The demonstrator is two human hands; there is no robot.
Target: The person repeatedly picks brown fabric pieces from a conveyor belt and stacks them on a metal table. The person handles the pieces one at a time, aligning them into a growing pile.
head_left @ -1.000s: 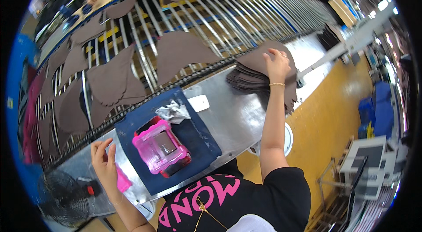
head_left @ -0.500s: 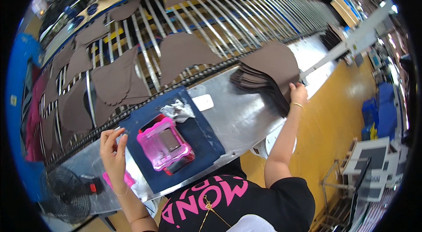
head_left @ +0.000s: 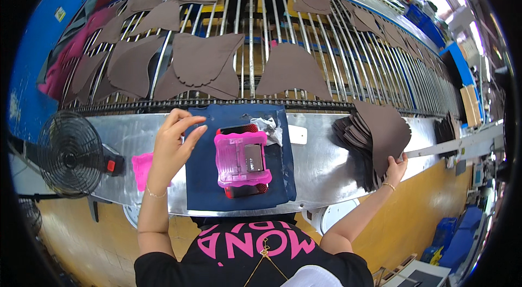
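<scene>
My left hand (head_left: 175, 143) is raised over the metal table, left of the dark blue cloth. Its fingers are bent, with thumb and forefinger apart and nothing visible between them. At the right, my right hand (head_left: 396, 169) pinches the lower edge of the top brown cut panel (head_left: 389, 132). That panel lies on a fanned stack of similar panels (head_left: 353, 137). Between my hands, a pink scalloped plastic stand (head_left: 231, 161) rests on the blue cloth (head_left: 201, 189), over a red and black object (head_left: 247, 191). A crumpled silvery wrapper (head_left: 269, 129) lies beside it.
Beyond the metal table (head_left: 315, 173), a roller conveyor (head_left: 251, 42) carries several brown panels (head_left: 293, 72). A black fan (head_left: 70, 154) stands at the left near a pink piece (head_left: 142, 170). A white card (head_left: 298, 134) lies by the cloth. A pale metal arm (head_left: 451, 145) juts in from the right.
The view has turned, so the table now runs level across it. My right hand stays on the stack's edge; the top panel now hangs farther down toward it. My left hand remains raised, fingers apart.
</scene>
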